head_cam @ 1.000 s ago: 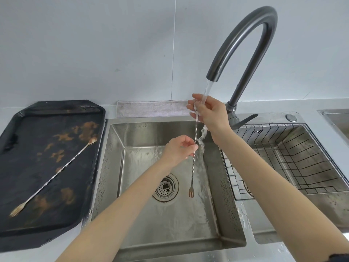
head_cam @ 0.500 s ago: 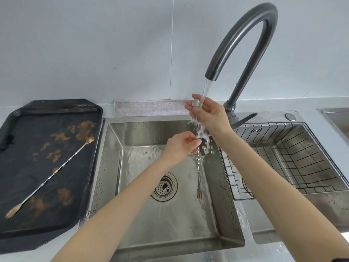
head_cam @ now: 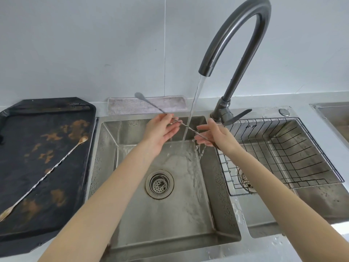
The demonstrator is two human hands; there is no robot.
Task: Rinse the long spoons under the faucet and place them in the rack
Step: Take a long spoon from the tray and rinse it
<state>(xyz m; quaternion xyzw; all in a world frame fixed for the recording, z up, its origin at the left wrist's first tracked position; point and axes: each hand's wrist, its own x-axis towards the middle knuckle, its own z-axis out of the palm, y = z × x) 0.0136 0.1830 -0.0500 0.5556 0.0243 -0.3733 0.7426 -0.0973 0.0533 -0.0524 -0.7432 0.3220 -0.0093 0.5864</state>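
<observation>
A long silver spoon with a twisted stem (head_cam: 186, 126) lies almost level across the water stream, bowl end up at the left (head_cam: 138, 95). My left hand (head_cam: 162, 129) pinches the stem near the bowl. My right hand (head_cam: 213, 136) holds the other end between loosely spread fingers; that end is hidden by the hand. The dark curved faucet (head_cam: 243, 21) runs water into the steel sink (head_cam: 105, 167). A second, gold-tinted long spoon (head_cam: 45, 174) lies diagonally on the black tray (head_cam: 17, 133) at the left. The wire rack (head_cam: 294, 152) sits in the right basin, nothing in it.
A grey cloth (head_cam: 147, 105) lies behind the sink against the wall. The sink drain (head_cam: 159, 184) is below my left forearm. Water drops lie on the divider between the basins. Another steel basin edge (head_cam: 332, 114) shows at far right.
The spoon hung upright under the stream with my right hand on top; now it is turned nearly level, my left hand has slid up toward the bowl end and my right hand has dropped rightward.
</observation>
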